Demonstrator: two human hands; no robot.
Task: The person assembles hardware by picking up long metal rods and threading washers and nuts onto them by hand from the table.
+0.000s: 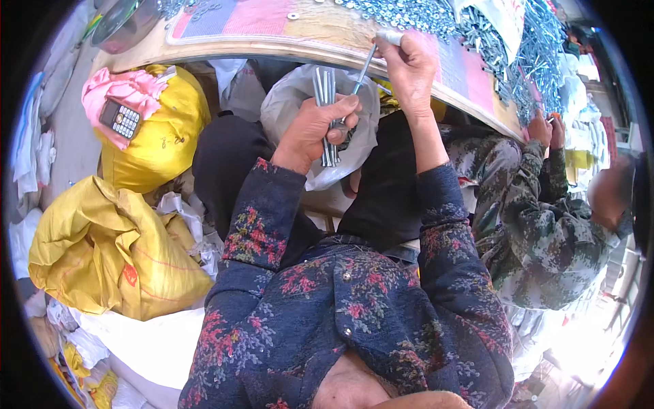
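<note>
My left hand point(310, 129) is closed round a bundle of long, thin metal bolts point(325, 85), held upright over my lap. The bundle stands above an open white plastic bag point(283, 95) between my knees. To the right, at the table's edge, my right hand point(413, 71) pinches the upper end of a single long bolt point(365, 70), which slants down to the left. A white wrap point(390, 37) covers one fingertip of that hand. Small washers point(402, 15) lie in a heap just beyond it, on the wooden table point(272, 42).
Long bolts point(507, 65) pile up at the table's right. A co-worker in camouflage point(552, 238) sits on my right, hands at the table. On my left are yellow sacks point(116, 249), a pink cloth point(139, 92), a keypad phone point(120, 119) and a dark bowl point(126, 27).
</note>
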